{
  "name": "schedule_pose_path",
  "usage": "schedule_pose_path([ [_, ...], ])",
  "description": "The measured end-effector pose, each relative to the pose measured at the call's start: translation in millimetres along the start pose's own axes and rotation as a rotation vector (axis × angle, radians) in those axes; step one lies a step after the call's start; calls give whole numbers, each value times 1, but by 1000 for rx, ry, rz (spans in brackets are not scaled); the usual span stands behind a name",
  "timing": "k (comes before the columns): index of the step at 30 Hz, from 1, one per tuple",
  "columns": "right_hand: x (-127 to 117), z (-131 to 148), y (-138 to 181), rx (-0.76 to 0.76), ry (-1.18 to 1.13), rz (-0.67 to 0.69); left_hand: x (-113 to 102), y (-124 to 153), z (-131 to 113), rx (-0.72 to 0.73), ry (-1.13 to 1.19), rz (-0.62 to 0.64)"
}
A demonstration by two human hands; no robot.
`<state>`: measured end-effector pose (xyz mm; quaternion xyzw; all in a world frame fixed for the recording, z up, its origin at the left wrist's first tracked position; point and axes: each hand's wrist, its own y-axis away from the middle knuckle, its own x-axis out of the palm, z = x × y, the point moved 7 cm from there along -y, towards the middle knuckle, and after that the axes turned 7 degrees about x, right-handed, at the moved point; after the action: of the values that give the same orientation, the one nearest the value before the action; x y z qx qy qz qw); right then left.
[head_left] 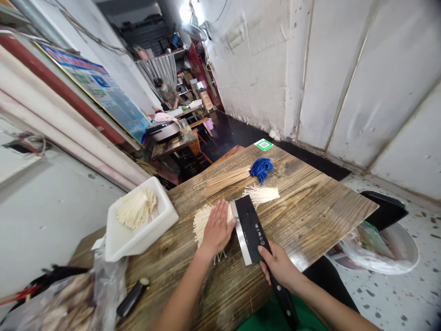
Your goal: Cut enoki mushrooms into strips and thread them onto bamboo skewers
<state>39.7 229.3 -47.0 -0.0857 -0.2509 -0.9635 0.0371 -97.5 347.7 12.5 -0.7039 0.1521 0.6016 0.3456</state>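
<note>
My left hand [219, 228] lies flat on a bunch of enoki mushrooms [201, 221], fingers stretched out over its root end. In my right hand [278, 264] is the black handle of a cleaver [251, 234]. Its broad dark blade rests at the root end of the bunch, just right of my left fingers. Beyond the blade lies a smaller piece of enoki [267, 194], its root end pointing right. Whether the edge has entered the bunch I cannot tell.
A white tub [117, 246] with enoki stands left. Wooden skewers [227, 180] and a blue cloth [262, 170] lie at the back. Near the front left are a dark-handled object [132, 296] and a plastic bag [65, 303]. A lined bin [401, 248] stands right; a person [168, 95] sits far back.
</note>
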Motion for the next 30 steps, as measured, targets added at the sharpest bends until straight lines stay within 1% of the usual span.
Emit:
schedule_pose_path([
  [5, 6, 6, -1, 7, 27, -24, 2, 0, 2, -14, 23, -10],
  [9, 11, 14, -12, -14, 49, -50, 4, 0, 3, -29, 24, 5],
  [12, 14, 18, -21, -31, 66, -68, 3, 1, 3, -28, 19, -16],
  [15, 12, 14, -18, -39, 81, -70, 4, 2, 3, -11, 18, -41],
  [20, 9, 0, -5, -35, 100, -41, 6, 4, 1, 16, 17, -38],
  [22, 12, 4, -11, -39, 104, -42, 6, 4, 2, 12, 20, -37],
  [27, 24, 27, -42, -56, 108, -33, 5, 1, 8, -13, 36, -55],
  [30, 24, 22, -36, -45, 103, -16, 6, 2, 10, -9, 37, -49],
])
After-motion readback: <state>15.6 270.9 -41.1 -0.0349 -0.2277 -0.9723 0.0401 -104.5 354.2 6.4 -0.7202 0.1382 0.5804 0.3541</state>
